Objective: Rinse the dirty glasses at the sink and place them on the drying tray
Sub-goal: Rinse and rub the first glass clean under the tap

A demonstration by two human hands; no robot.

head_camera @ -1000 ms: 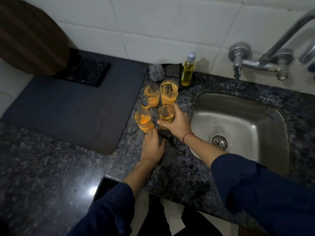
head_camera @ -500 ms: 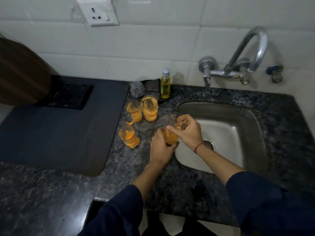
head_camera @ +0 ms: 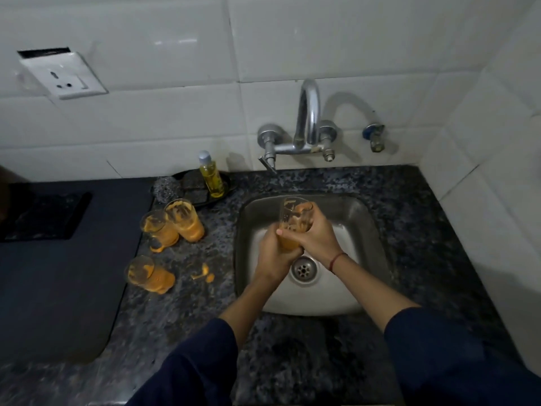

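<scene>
A glass smeared with orange residue (head_camera: 294, 215) hangs over the steel sink (head_camera: 351, 288), held in both hands. My left hand (head_camera: 273, 256) wraps its lower part and my right hand (head_camera: 317, 234) grips its side. Three more orange-stained glasses stand on the granite counter left of the sink: two close together (head_camera: 184, 219) (head_camera: 158, 228) and one nearer me (head_camera: 149, 273). The tap (head_camera: 307, 118) curves above the sink; no water is visible. A dark drying mat (head_camera: 58, 288) lies at the left.
A bottle of yellow dish liquid (head_camera: 210, 178) stands on a small tray with scrub pads (head_camera: 194, 183) and a steel scourer (head_camera: 164, 189) behind the glasses. Orange drips (head_camera: 203, 273) mark the counter. A black square mat (head_camera: 44, 215) lies on the drying mat. A wall socket (head_camera: 63, 77) is upper left.
Both hands lifted one dirty glass from the group on the counter and carried it right, over the sink. The camera view swung right and up toward the tap.
</scene>
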